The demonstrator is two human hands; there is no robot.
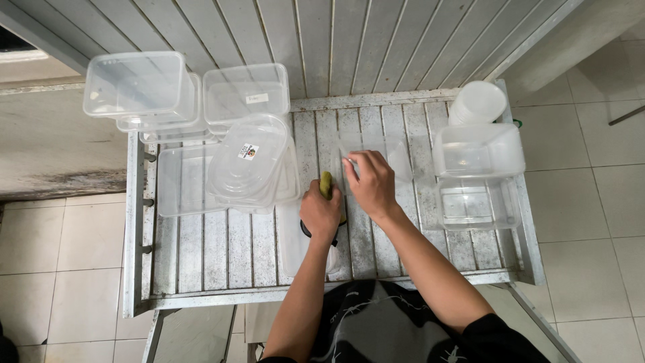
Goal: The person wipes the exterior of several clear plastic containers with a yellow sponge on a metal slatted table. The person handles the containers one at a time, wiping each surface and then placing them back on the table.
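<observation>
My left hand (320, 212) is closed around a yellow-green sponge (326, 183) at the middle of a slatted metal table (228, 255). A dark round object shows just under that hand. My right hand (371, 183) presses down on a clear plastic lid (396, 156) lying flat on the slats, right beside the sponge. A second clear lid or shallow container (290, 242) lies under and near my left wrist.
Stacks of clear plastic containers (250, 165) fill the table's left and back. More clear tubs (478, 151) and a round white stack (478, 102) stand at the right. The table has a raised rim; tiled floor lies on both sides.
</observation>
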